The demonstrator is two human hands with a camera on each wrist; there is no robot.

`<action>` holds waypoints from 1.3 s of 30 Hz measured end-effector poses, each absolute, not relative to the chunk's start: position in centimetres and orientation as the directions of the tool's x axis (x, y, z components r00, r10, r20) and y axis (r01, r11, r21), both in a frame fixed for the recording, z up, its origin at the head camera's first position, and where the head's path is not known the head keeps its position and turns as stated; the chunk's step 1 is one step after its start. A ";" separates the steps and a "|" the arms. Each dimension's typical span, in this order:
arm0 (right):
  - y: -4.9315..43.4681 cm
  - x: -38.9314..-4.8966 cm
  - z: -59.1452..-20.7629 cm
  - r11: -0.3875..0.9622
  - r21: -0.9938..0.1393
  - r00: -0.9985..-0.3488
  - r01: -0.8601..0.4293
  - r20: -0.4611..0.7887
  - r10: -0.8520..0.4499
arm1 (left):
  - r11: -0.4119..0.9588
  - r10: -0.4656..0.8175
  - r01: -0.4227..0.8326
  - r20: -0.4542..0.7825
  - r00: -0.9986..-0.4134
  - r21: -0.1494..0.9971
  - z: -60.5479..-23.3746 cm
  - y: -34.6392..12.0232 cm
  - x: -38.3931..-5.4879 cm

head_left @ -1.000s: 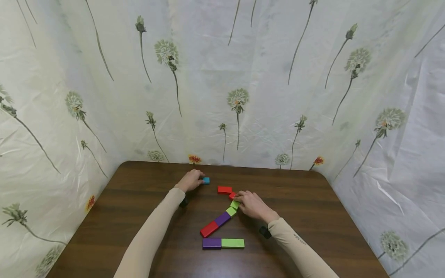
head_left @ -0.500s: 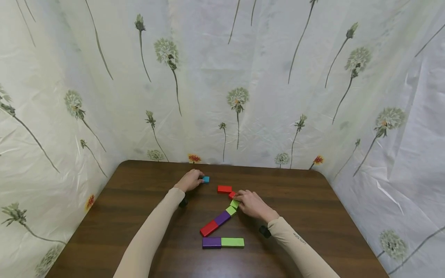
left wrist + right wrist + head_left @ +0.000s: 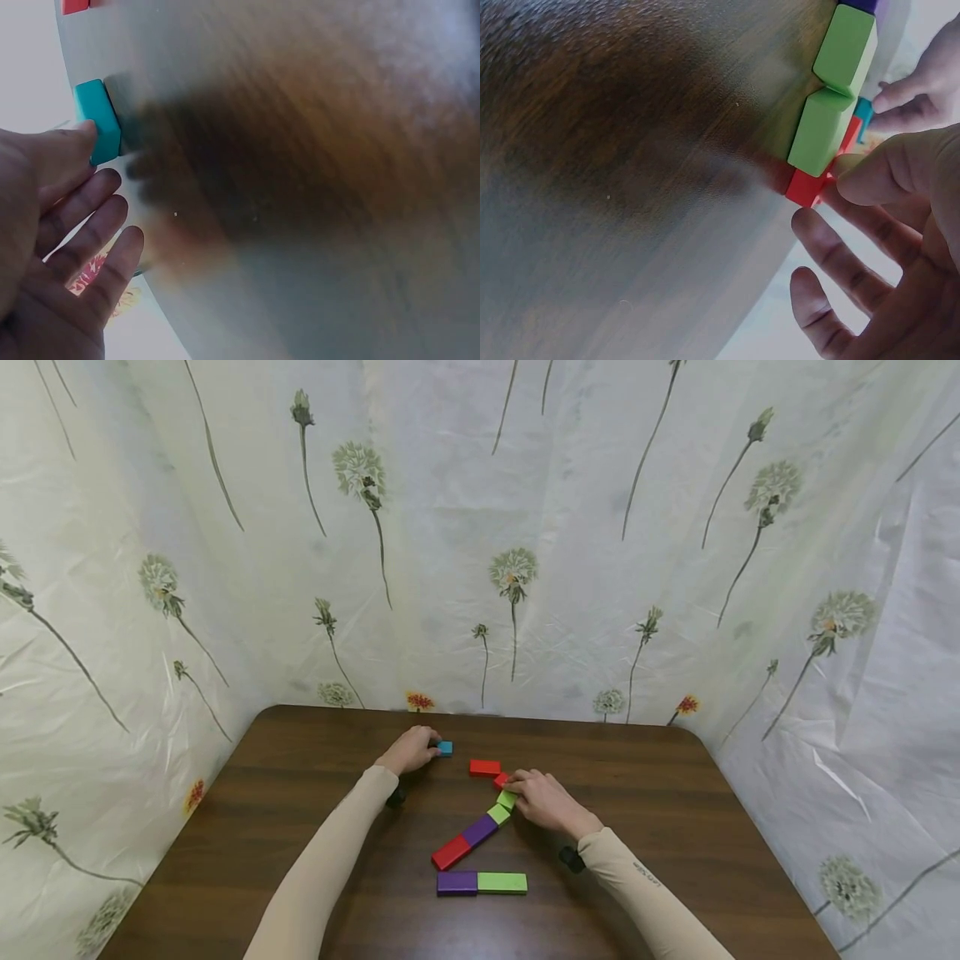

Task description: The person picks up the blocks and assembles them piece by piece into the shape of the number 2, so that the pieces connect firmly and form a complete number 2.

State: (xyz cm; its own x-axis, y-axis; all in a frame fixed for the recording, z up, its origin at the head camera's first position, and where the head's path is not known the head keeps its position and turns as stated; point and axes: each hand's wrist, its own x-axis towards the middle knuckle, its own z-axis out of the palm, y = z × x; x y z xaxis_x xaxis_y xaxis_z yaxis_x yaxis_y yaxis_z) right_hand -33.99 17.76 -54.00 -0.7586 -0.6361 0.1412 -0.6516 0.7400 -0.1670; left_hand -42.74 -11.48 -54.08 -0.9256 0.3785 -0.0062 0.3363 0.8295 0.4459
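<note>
Near the table's far edge my left hand (image 3: 410, 749) pinches a small blue block (image 3: 446, 748). In the left wrist view its thumb lies on the block (image 3: 97, 120), and the other fingers are spread apart. My right hand (image 3: 551, 803) holds a small red block (image 3: 501, 781) between thumb and index finger, partly covering it. That red block (image 3: 804, 187) touches the end of a green block (image 3: 821, 131) in the right wrist view. A second green block (image 3: 498, 814), a purple block (image 3: 480, 832) and a red block (image 3: 450, 853) continue the slanting row.
Another red block (image 3: 485, 768) lies at the far end, between the hands. Closer to the person, a purple block (image 3: 457, 883) and a long green block (image 3: 502, 883) lie end to end. A floral curtain (image 3: 480, 527) hangs behind the brown table (image 3: 637, 777).
</note>
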 end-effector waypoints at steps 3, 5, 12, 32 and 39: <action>17.7 -34.0 -54.0 0.741 -0.160 -0.758 -0.652 0.140 -0.637 | 0.824 0.377 0.333 -0.003 -0.926 0.459 -54.3 -11.5 -42.7; 17.7 -34.0 -54.0 0.743 -0.158 -0.759 -0.651 0.139 -0.636 | 0.817 0.377 0.333 0.001 -0.926 0.470 -54.4 -11.5 -42.5; 17.7 -34.0 -54.0 0.741 -0.156 -0.757 -0.653 0.149 -0.636 | 0.801 0.398 0.368 0.039 -0.917 0.472 -54.9 -11.2 -41.8; 17.7 -34.1 -54.1 0.747 -0.168 -0.766 -0.643 0.136 -0.628 | 0.779 0.438 0.401 0.039 -0.898 0.483 -54.8 -10.1 -40.6; 17.7 -34.1 -54.0 0.746 -0.178 -0.767 -0.641 0.135 -0.627 | 0.777 0.458 0.428 0.050 -0.887 0.462 -54.9 -10.0 -40.6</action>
State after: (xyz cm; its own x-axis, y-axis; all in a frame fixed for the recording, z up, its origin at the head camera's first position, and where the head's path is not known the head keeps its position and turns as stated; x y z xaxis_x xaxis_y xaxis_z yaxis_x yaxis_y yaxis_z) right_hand -34.07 17.75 -54.03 -0.7674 -0.6269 0.1346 -0.6411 0.7465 -0.1782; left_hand -40.56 -9.96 -54.87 -0.8874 0.4583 0.0504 0.4276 0.7771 0.4619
